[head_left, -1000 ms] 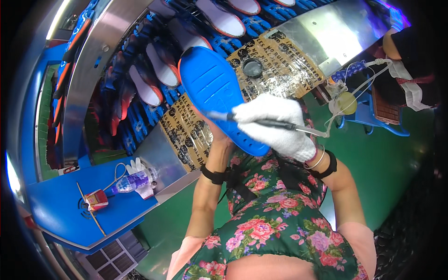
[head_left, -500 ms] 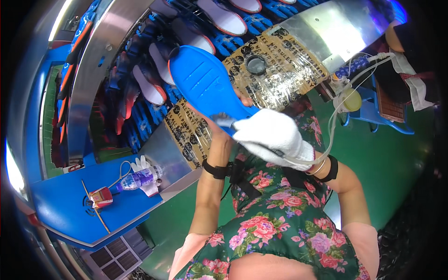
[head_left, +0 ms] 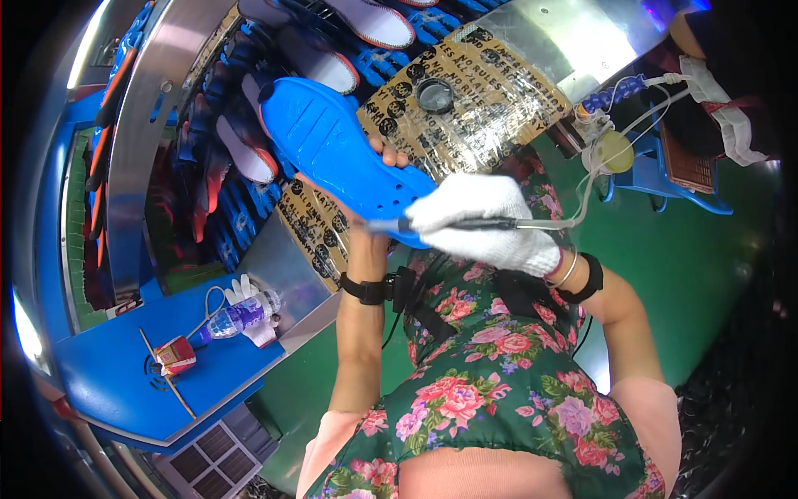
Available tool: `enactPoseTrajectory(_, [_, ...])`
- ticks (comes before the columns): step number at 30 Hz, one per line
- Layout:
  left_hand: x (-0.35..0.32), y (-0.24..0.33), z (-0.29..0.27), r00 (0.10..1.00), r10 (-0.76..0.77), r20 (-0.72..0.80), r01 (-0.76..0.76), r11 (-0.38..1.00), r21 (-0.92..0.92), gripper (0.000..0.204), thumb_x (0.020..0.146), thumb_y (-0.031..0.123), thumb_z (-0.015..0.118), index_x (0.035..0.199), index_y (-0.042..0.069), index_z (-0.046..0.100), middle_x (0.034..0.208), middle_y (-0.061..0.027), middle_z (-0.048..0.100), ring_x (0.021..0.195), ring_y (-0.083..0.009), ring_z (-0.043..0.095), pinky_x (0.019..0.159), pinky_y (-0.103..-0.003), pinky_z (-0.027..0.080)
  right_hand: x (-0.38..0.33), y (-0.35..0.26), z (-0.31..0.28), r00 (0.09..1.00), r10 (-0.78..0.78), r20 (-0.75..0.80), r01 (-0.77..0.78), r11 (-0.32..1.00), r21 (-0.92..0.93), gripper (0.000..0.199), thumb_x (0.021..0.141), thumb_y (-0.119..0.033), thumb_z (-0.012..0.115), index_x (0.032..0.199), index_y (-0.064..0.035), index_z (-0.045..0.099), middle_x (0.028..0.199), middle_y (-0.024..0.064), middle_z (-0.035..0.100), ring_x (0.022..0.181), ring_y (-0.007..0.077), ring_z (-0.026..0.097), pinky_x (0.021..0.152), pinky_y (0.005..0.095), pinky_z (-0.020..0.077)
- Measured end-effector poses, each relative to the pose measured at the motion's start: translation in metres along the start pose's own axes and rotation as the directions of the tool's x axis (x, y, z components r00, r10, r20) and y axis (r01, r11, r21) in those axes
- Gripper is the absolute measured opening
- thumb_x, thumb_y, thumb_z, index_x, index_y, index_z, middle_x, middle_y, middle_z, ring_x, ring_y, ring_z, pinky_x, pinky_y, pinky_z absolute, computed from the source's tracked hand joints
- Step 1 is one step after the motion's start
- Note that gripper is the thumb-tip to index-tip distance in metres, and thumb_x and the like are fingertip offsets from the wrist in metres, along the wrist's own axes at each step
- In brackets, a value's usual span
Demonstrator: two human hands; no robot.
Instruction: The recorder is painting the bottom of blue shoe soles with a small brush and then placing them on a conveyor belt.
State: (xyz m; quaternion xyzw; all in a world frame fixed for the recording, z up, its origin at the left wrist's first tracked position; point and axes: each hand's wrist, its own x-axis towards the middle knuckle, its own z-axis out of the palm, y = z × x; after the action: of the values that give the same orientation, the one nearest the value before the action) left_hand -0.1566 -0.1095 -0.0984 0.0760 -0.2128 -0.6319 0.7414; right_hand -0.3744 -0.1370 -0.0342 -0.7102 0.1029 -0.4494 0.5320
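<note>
A blue shoe sole (head_left: 341, 154) is held up in front of the person, tilted, its toe end pointing up and to the left and its heel end lying under the gloved right hand (head_left: 486, 224). The bare left hand (head_left: 374, 195) supports the sole from beneath; only fingertips show at the sole's right edge, so its grip is closed around the sole. The right hand, in a white knitted glove, has its grip closed narrowly on a thin dark pen-like tool (head_left: 465, 224), whose tip touches the sole near the heel. A thin pale hose (head_left: 582, 195) runs from the tool's rear end towards a round yellowish container (head_left: 615, 151).

The sole is smooth moulded material, long and rounded, with shallow grooves at the forefoot and a few small holes near the heel. One sole is in hand. Behind it, a blue slatted conveyor (head_left: 208, 216) carries several shoes with white soles (head_left: 249, 150), too overlapped to count exactly. A sheet of printed brown cardboard (head_left: 490, 96) lies taped over the metal tabletop (head_left: 582, 41), with one round dark lid (head_left: 435, 96) resting on it.

On a blue shelf (head_left: 108, 374) at lower left lie one clear plastic bottle (head_left: 241, 316), one spare white glove (head_left: 249, 291) and one small red box (head_left: 174, 356). The person wears a green floral apron (head_left: 499, 391) and a dark band on each wrist.
</note>
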Motion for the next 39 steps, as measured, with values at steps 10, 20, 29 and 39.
enactPoseTrajectory(10, [0.0, 0.02, 0.002, 0.981, -0.135, -0.141, 0.149, 0.984, 0.095, 0.116, 0.076, 0.098, 0.036, 0.137, 0.001, 0.046, 0.106, -0.0162, 0.062, 0.086, -0.0306, 0.063, 0.082, -0.048, 0.055, -0.007, 0.006, 0.002, 0.991, -0.016, 0.136, -0.007, 0.986, 0.166, 0.018, 0.08, -0.004, 0.081, 0.097, -0.0095, 0.078, 0.099, 0.0068, 0.077, 0.092, 0.0225, 0.073, 0.08, 0.035, 0.057])
enactPoseTrajectory(20, [-0.007, 0.034, -0.005, 0.905, -0.423, -0.054, 0.426, 0.899, 0.099, 0.12, 0.078, 0.097, 0.036, 0.143, -0.004, 0.045, 0.113, -0.0216, 0.062, 0.087, -0.0368, 0.066, 0.082, -0.05, 0.056, -0.013, 0.004, 0.002, 0.965, -0.006, 0.261, -0.027, 0.992, 0.125, 0.01, 0.082, -0.007, 0.078, 0.091, -0.0099, 0.077, 0.097, 0.006, 0.077, 0.09, 0.0225, 0.073, 0.078, 0.0359, 0.0568])
enactPoseTrajectory(29, [-0.01, 0.048, -0.016, 0.758, -0.576, -0.306, 0.615, 0.788, 0.04, 0.117, 0.079, 0.092, 0.041, 0.154, 0.002, 0.036, 0.131, -0.0265, 0.062, 0.092, -0.0423, 0.073, 0.074, -0.054, 0.064, 0.004, 0.016, 0.0, 0.923, -0.093, 0.374, 0.068, 0.995, 0.079, 0.013, 0.082, -0.006, 0.078, 0.094, -0.0095, 0.076, 0.096, 0.0071, 0.076, 0.091, 0.0243, 0.072, 0.08, 0.0356, 0.0559])
enactPoseTrajectory(39, [-0.007, 0.033, -0.05, 0.939, -0.069, -0.337, 0.127, 0.98, 0.151, 0.076, 0.102, 0.061, 0.038, 0.146, -0.001, 0.046, 0.135, -0.0229, 0.06, 0.124, -0.038, 0.059, 0.106, -0.054, 0.048, 0.002, 0.022, -0.004, 0.752, 0.652, 0.092, -0.547, 0.54, 0.64, 0.02, 0.088, -0.002, 0.072, 0.107, 0.0031, 0.076, 0.099, 0.01, 0.077, 0.079, 0.0129, 0.067, 0.071, 0.0253, 0.053])
